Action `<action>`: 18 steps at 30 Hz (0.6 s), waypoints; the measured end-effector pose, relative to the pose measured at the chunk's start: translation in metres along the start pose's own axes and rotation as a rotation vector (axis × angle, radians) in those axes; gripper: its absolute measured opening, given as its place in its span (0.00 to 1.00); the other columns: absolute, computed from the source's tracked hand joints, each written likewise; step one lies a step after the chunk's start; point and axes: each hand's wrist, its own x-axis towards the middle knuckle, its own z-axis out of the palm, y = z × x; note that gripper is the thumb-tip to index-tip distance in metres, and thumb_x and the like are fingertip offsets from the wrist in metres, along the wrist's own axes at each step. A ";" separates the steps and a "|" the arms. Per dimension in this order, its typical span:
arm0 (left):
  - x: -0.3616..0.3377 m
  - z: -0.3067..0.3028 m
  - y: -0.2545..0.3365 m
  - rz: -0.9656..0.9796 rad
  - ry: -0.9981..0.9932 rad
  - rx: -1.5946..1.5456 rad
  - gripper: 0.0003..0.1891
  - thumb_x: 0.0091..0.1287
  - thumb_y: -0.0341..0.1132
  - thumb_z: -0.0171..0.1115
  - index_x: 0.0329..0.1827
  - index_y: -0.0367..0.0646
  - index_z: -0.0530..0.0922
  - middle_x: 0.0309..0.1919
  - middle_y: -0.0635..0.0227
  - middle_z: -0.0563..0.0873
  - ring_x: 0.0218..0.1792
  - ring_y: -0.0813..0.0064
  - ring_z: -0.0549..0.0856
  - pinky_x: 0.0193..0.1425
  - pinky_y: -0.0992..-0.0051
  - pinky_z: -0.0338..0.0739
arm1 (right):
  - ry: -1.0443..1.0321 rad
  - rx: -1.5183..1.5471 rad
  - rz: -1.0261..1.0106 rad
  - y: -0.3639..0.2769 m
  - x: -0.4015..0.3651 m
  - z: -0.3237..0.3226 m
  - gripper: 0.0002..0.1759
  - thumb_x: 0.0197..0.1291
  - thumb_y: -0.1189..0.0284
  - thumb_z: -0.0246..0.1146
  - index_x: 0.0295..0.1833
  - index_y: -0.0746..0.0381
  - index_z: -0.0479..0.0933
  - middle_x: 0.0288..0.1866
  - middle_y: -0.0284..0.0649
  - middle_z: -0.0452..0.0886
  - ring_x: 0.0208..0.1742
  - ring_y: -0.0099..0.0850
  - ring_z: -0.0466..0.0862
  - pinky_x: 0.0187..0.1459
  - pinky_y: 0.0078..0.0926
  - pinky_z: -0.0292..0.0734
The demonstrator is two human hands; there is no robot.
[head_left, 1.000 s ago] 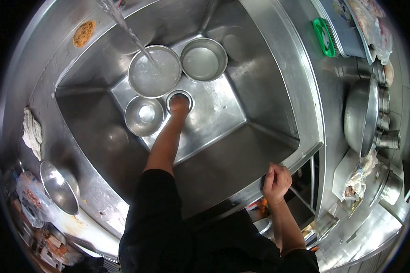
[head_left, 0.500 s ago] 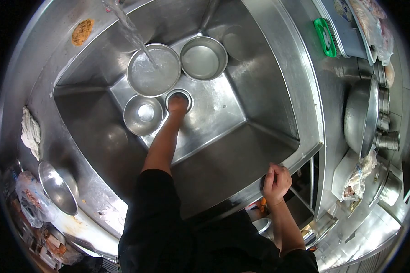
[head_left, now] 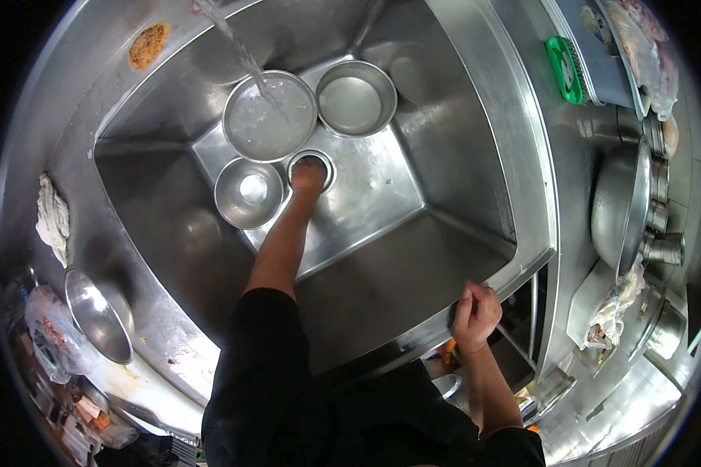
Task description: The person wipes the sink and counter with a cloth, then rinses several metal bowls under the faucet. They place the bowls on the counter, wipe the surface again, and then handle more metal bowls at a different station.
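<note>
My left hand [head_left: 309, 176] reaches down into the round drain [head_left: 328, 185] in the floor of a deep steel sink [head_left: 413, 268]. Its fingers are hidden inside the drain opening. Close by stand a large round pan [head_left: 269, 128], with a stream of water [head_left: 245, 58] falling into it, and a smaller pan [head_left: 356, 101] holding clear liquid. A shallow steel bowl [head_left: 245, 204] sits to the left of the drain. At the sink's front right edge, my right hand [head_left: 477, 315] is loosely closed, thumb against the curled fingers, with nothing visible in it.
A brown oval scrubbing pad [head_left: 148, 47] and a white cloth [head_left: 52, 222] lie on the left rim, above a tilted steel bowl [head_left: 93, 323]. On the right are a green brush [head_left: 565, 70], a grey bin [head_left: 600, 54] with bagged food and a big bowl [head_left: 615, 206].
The view has shifted slightly, so the sink and pans appear a little further right. My left hand stays in the drain and my right hand stays by the edge. Water keeps running.
</note>
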 end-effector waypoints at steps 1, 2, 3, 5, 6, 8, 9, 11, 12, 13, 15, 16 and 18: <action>0.002 -0.017 0.001 0.024 -0.033 0.018 0.10 0.58 0.34 0.56 0.32 0.37 0.82 0.28 0.55 0.85 0.30 0.62 0.86 0.31 0.62 0.79 | 0.004 0.005 -0.003 0.000 0.000 0.000 0.04 0.54 0.80 0.61 0.36 0.65 0.77 0.23 0.41 0.74 0.21 0.36 0.73 0.24 0.31 0.67; 0.001 -0.047 0.005 0.021 -0.049 0.035 0.09 0.58 0.33 0.56 0.32 0.40 0.83 0.27 0.58 0.86 0.32 0.62 0.86 0.33 0.63 0.79 | 0.004 0.002 -0.001 0.001 0.000 0.000 0.04 0.54 0.80 0.61 0.36 0.65 0.77 0.23 0.41 0.74 0.21 0.36 0.73 0.24 0.31 0.67; 0.001 -0.047 0.005 0.022 -0.049 0.034 0.09 0.58 0.33 0.56 0.32 0.40 0.83 0.27 0.58 0.86 0.32 0.62 0.86 0.33 0.63 0.79 | -0.004 0.004 -0.001 0.001 0.000 -0.001 0.04 0.54 0.80 0.61 0.36 0.65 0.78 0.23 0.41 0.74 0.21 0.36 0.73 0.24 0.31 0.67; 0.002 -0.049 0.001 0.126 -0.097 0.049 0.08 0.59 0.33 0.56 0.31 0.43 0.84 0.27 0.62 0.86 0.33 0.63 0.87 0.36 0.64 0.80 | -0.011 0.007 -0.002 0.001 0.000 -0.001 0.04 0.54 0.80 0.61 0.37 0.65 0.78 0.23 0.41 0.74 0.21 0.36 0.73 0.24 0.31 0.67; 0.000 -0.055 -0.001 0.127 -0.095 0.051 0.08 0.59 0.33 0.56 0.31 0.43 0.84 0.27 0.62 0.86 0.33 0.63 0.87 0.36 0.64 0.80 | -0.008 0.006 -0.001 0.001 -0.001 0.000 0.03 0.54 0.79 0.61 0.36 0.65 0.77 0.23 0.42 0.73 0.21 0.36 0.73 0.24 0.31 0.66; -0.005 -0.071 -0.005 0.061 -0.146 -0.062 0.07 0.58 0.32 0.57 0.31 0.45 0.84 0.28 0.62 0.86 0.34 0.62 0.87 0.38 0.62 0.81 | 0.002 0.008 -0.002 0.001 -0.001 -0.002 0.03 0.55 0.79 0.61 0.36 0.64 0.77 0.23 0.42 0.73 0.21 0.36 0.73 0.24 0.31 0.66; -0.007 -0.081 -0.010 0.061 -0.140 -0.054 0.07 0.58 0.32 0.57 0.31 0.45 0.84 0.28 0.62 0.86 0.34 0.62 0.87 0.38 0.62 0.81 | 0.000 0.010 -0.006 0.001 0.000 -0.003 0.02 0.55 0.79 0.61 0.36 0.64 0.77 0.23 0.42 0.72 0.21 0.37 0.73 0.24 0.32 0.66; -0.010 -0.104 -0.027 -0.098 -0.084 -0.301 0.07 0.58 0.32 0.57 0.30 0.46 0.84 0.29 0.58 0.86 0.34 0.61 0.87 0.39 0.61 0.81 | 0.008 0.027 -0.016 -0.002 0.000 -0.004 0.02 0.56 0.78 0.61 0.35 0.64 0.77 0.22 0.42 0.72 0.21 0.37 0.73 0.24 0.33 0.66; -0.007 -0.115 -0.033 -0.134 -0.072 -0.292 0.08 0.60 0.34 0.57 0.30 0.44 0.84 0.30 0.54 0.86 0.36 0.57 0.87 0.41 0.59 0.81 | 0.014 0.026 -0.028 -0.003 0.001 -0.005 0.01 0.56 0.78 0.61 0.35 0.64 0.76 0.22 0.42 0.72 0.21 0.38 0.72 0.24 0.34 0.66; -0.008 -0.126 -0.040 -0.140 -0.059 -0.281 0.08 0.60 0.34 0.57 0.30 0.44 0.84 0.30 0.54 0.86 0.36 0.57 0.87 0.41 0.59 0.81 | 0.021 0.024 -0.041 -0.004 0.001 -0.006 0.01 0.57 0.78 0.60 0.35 0.64 0.76 0.22 0.42 0.71 0.21 0.38 0.72 0.24 0.35 0.66; -0.014 -0.152 -0.049 -0.292 -0.056 -0.547 0.11 0.62 0.37 0.56 0.31 0.41 0.83 0.32 0.52 0.86 0.38 0.53 0.86 0.44 0.57 0.79 | 0.036 0.036 -0.050 -0.004 0.000 -0.007 0.01 0.57 0.78 0.60 0.35 0.64 0.76 0.22 0.42 0.72 0.21 0.38 0.73 0.24 0.35 0.66; -0.016 -0.149 -0.054 -0.366 -0.026 -0.681 0.13 0.62 0.40 0.55 0.33 0.39 0.83 0.33 0.49 0.85 0.40 0.50 0.85 0.45 0.56 0.78 | 0.043 0.036 -0.049 -0.004 -0.001 -0.008 0.01 0.57 0.78 0.60 0.35 0.64 0.77 0.22 0.42 0.72 0.21 0.39 0.73 0.24 0.35 0.67; -0.022 -0.138 -0.063 -0.425 -0.088 -0.798 0.13 0.62 0.40 0.56 0.33 0.40 0.83 0.34 0.48 0.85 0.40 0.51 0.85 0.46 0.57 0.78 | 0.058 0.043 -0.049 -0.007 -0.003 -0.010 0.02 0.56 0.77 0.61 0.35 0.64 0.77 0.23 0.42 0.73 0.22 0.39 0.74 0.25 0.34 0.68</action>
